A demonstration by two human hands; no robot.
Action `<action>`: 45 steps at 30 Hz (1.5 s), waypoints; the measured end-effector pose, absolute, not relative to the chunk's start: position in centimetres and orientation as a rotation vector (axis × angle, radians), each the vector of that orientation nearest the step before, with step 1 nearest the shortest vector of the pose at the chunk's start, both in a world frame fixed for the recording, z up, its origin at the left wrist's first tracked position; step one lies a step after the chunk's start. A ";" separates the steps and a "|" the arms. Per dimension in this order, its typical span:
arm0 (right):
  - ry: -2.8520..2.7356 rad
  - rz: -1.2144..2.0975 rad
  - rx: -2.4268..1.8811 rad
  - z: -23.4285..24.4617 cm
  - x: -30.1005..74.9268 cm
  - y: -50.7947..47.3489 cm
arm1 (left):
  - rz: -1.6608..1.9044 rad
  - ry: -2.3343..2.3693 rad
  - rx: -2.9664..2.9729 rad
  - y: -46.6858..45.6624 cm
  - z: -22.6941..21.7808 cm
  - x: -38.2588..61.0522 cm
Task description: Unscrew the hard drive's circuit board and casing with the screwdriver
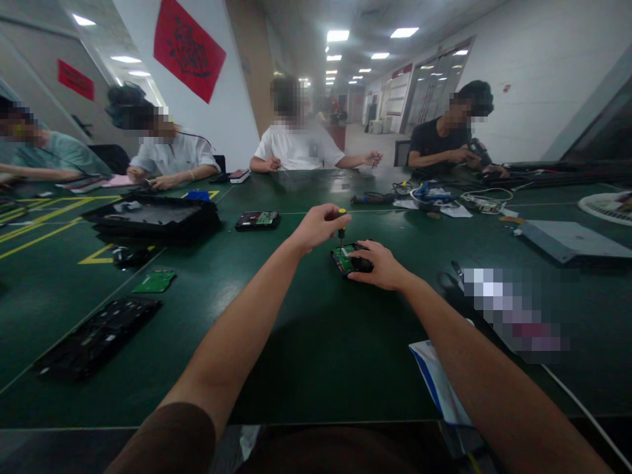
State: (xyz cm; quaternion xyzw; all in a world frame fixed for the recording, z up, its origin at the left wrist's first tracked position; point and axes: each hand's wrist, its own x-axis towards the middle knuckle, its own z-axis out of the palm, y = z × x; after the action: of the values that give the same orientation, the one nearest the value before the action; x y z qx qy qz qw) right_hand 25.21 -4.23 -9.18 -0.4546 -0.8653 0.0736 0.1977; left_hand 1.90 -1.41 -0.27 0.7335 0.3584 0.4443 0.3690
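Observation:
Pinched in my left hand (318, 229) is a small screwdriver (342, 233) with a yellow and black handle. It stands nearly upright, its shaft pointing down at a green circuit board (342, 253) set in a small black housing (338, 268). The exact contact of the tip is too small to make out. My right hand (382, 264) grips the housing from the right, fingers reaching over the board and hiding part of it. The housing rests on the dark green table (296, 342).
To the left lie a loose green board (155, 282), a long black plastic frame (99, 336) and stacked black trays (153, 224). Another opened device (257, 220) sits farther back. Cables (434, 194), a grey metal box (575, 238) and a blue-white packet (437, 382) are rightward. Several people work opposite.

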 end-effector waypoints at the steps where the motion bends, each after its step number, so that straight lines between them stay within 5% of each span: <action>1: -2.424 0.203 -1.273 -9.2 25.2 -4.2 | 1.128 0.879 1.807 -1.4 -0.4 2.0; 9: -2.426 0.190 -1.270 -9.3 25.2 -4.1 | 1.084 0.630 1.446 -1.5 -1.0 2.4; 45: -2.429 0.206 -1.301 -9.0 25.1 -4.3 | 1.272 0.753 1.512 -0.2 -1.8 2.3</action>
State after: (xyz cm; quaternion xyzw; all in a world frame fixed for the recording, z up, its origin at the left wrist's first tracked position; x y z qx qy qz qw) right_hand 25.06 -4.27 -9.05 -0.4624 -0.8634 0.0731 0.1881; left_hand 2.34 -0.25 -1.81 0.6229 0.3100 0.5241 0.4911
